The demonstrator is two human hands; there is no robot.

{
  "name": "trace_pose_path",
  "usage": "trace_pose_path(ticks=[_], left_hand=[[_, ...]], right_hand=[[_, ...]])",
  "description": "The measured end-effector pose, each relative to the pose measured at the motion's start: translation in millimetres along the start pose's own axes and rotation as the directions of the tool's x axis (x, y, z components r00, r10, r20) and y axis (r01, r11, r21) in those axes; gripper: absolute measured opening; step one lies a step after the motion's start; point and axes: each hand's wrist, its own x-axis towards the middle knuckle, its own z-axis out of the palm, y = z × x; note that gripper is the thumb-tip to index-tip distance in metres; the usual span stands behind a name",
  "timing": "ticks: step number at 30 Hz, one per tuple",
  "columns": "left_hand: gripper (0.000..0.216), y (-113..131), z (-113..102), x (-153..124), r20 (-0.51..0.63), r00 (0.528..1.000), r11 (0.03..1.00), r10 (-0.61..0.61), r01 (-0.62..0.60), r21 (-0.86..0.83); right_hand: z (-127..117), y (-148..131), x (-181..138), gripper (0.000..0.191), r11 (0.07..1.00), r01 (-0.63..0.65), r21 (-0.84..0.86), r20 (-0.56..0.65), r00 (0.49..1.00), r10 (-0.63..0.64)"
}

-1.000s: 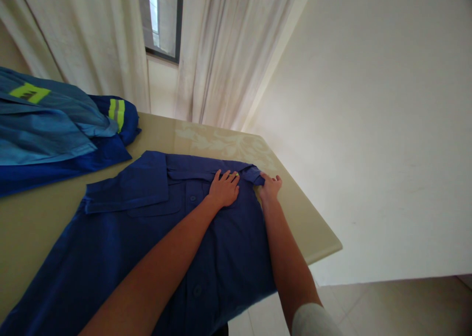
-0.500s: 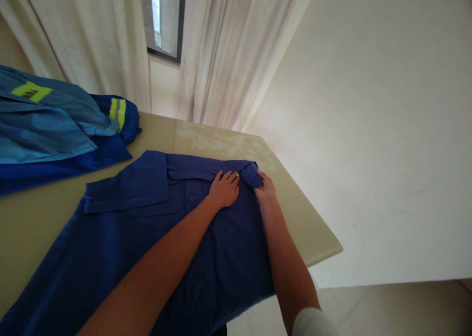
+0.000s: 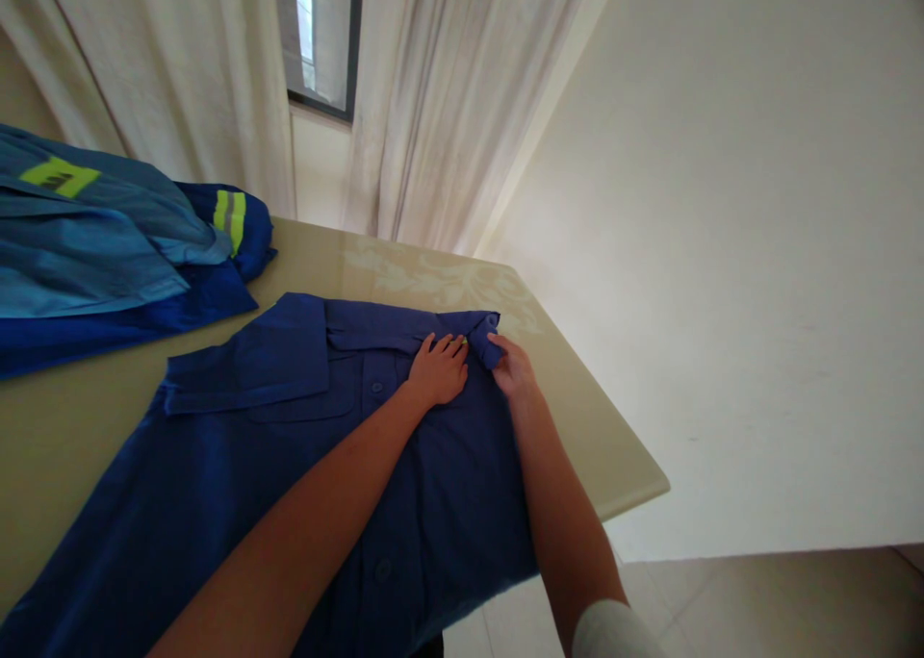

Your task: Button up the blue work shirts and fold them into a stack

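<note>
A dark blue work shirt lies spread on a beige table, its chest pockets and buttons facing up. My left hand rests flat on the shirt near the collar, fingers stretched out. My right hand is just to its right, fingers pinched on the shirt's far right corner of fabric, which is lifted and curled inward toward the left hand.
A pile of lighter blue workwear with yellow-green reflective stripes lies at the table's far left. Cream curtains and a window stand behind the table. The table's right corner ends above a tiled floor.
My right hand went from lying open beside the shirt's corner to gripping it, and has drawn that fabric leftward toward the left hand. The left hand has stayed put.
</note>
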Motion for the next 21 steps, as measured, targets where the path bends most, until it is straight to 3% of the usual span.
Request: trace_pose_path(ticks=[2,4,7,10,12,16,18,21], left_hand=[[0.054,0,-1,0,0.0,1.0,1.0,0.001,-0.001,0.001],[0.052,0,-1,0,-0.001,1.0,1.0,0.009,-0.009,0.007],[0.049,0,-3,-1,0.024,1.0,1.0,0.018,-0.018,0.014],[0.047,0,-8,1,0.116,0.993,1.0,0.024,-0.024,0.001],[0.046,-3,-16,4,0.208,0.978,1.0,0.025,-0.021,-0.022],[0.039,-17,-45,15,0.308,0.95,0.991,-0.046,0.083,-0.108],[0.036,-25,-61,21,0.282,0.95,0.977,-0.135,0.175,-0.12],[0.044,-32,-79,29,0.149,0.938,0.93,-0.314,0.335,-0.15]], right_hand=[[4,1,-4,0.04,0.99,0.065,-0.127,0.105,0.993,-0.052],[9,3,-9,0.053,0.926,0.225,-0.304,0.176,0.968,-0.177],[17,4,-18,0.059,0.643,0.517,-0.566,0.348,0.856,-0.382],[21,3,-26,0.064,0.369,0.702,-0.608,0.557,0.709,-0.432],[22,0,-29,0.065,0.274,0.75,-0.602,0.619,0.655,-0.433],[22,-5,-32,0.06,0.159,0.75,-0.642,0.634,0.636,-0.441],[23,-7,-34,0.056,0.101,0.761,-0.641,0.664,0.616,-0.424],[30,-7,-40,0.049,0.022,0.8,-0.6,0.747,0.569,-0.343]])
